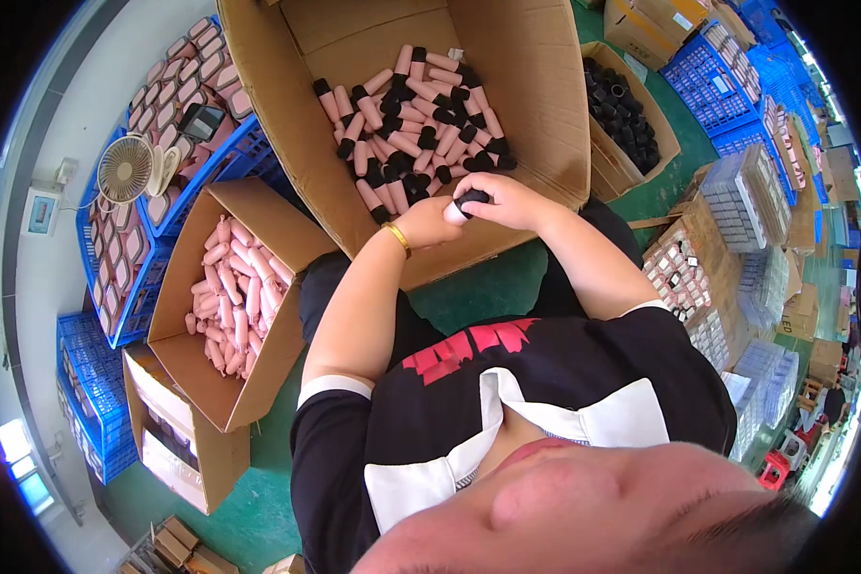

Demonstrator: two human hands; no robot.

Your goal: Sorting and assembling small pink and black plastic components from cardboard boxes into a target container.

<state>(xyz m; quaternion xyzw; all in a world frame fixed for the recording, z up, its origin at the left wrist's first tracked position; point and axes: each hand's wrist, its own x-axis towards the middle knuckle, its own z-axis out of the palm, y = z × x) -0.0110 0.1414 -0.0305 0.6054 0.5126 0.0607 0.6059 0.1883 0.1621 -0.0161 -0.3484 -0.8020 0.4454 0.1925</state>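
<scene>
The pink tube (456,212) sits at the big carton's (536,115) front edge, your left hand (429,224) closed around its body to steady it while your right hand (502,201) pinches its black cap (472,199).

Black white-cuffed shirt (545,373), gold bracelet (399,239)

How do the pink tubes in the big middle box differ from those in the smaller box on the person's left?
The capped tubes wear black caps; the bare tubes have none. The former lie in the large box, the latter in the smaller box. Both lie loosely piled.
</scene>
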